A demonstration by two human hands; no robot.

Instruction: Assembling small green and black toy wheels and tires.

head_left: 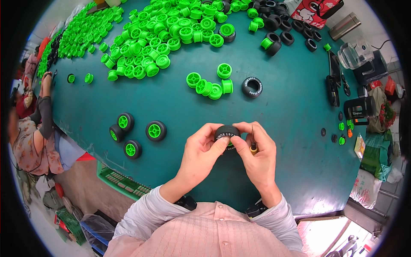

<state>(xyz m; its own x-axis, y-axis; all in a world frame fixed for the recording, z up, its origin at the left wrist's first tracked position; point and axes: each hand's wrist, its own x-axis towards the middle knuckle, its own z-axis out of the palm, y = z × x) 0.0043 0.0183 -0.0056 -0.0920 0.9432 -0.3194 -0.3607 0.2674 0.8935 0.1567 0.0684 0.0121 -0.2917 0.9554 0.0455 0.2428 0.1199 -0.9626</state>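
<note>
Head view: four tyred wheels (156, 131) lie at left, apparently complete; loose green rims (186, 32) and bare black tyres (272, 22) remain beyond. The held tyre (226, 131) is over the table (308, 171), green showing inside; full seating cannot be confirmed. Left hand (200, 147) and right hand (259, 156) clamp opposite sides, thumbs nearest the body; the right also holds a slim tool (254, 148).

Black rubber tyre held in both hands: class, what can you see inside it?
A sliver of bright green plastic wheel shows; the black tyre, left hand and right hand cover the rest.
</note>
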